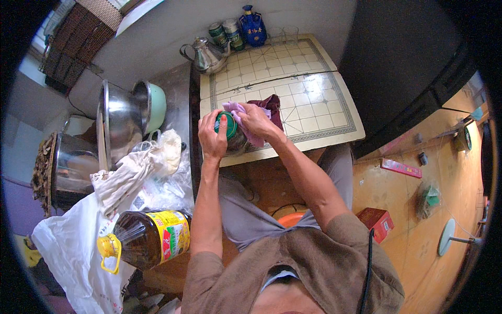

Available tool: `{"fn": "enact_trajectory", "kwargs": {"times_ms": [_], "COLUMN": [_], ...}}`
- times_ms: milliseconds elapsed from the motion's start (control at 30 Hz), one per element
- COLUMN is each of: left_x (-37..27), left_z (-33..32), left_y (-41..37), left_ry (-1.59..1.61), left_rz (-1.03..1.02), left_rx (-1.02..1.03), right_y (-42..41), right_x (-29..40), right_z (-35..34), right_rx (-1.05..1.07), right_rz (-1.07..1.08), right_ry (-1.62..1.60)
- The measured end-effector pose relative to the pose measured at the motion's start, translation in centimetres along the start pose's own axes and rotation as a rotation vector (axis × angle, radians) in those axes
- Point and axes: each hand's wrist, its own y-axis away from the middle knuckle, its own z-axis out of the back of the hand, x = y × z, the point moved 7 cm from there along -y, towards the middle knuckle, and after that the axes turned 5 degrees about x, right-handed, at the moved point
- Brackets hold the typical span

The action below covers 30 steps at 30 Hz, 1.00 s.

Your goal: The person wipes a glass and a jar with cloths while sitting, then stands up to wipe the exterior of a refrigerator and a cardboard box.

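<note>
My left hand (213,135) holds a jar by its green lid (226,126), the thumb lying across the top. With my right hand (257,121) I grip a pink cloth (255,137) pressed against the jar's right side. The jar's glass body (236,146) shows only partly below the lid; its contents cannot be made out. Just behind my right hand a dark maroon cloth (275,112) lies crumpled on the cream patterned table (300,125). Both hands are over the table's near left corner.
A metal teapot (208,59), cans (234,34), a blue bottle (254,29) and clear glasses (290,35) line the table's back. At left are metal bowls (123,121), a mint-green bowl (157,106), cloth gloves (129,176) and a large oil bottle (153,237). A red box (376,223) sits on the floor.
</note>
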Motion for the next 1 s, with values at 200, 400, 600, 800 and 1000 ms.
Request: {"fn": "enact_trajectory", "kwargs": {"times_ms": [200,400,600,800,1000], "left_x": [-1.4,0.5,-0.5,0.0,0.4], "left_z": [0.1,0.1,-0.5,-0.1,0.3], "left_y": [-1.1,2.5,2.0,1.8,1.0], "left_ry": [-0.034,-0.235,-0.188,-0.128,-0.050], "left_rz": [-0.187,0.144,0.133,0.109,0.084], "left_rx": [0.068,-0.223,-0.227,-0.193,-0.087], "right_y": [-2.6,6.7,8.0,1.5,-2.7], "right_x": [1.2,1.6,0.4,0.4,1.0], "right_z": [1.0,-1.0,-1.9,-0.4,-1.2], "right_rx": [-0.140,-0.318,-0.342,-0.011,0.096], "right_rz": [-0.070,0.182,0.209,0.145,0.017], "right_ry": [0.229,0.180,0.193,0.037,-0.035]}}
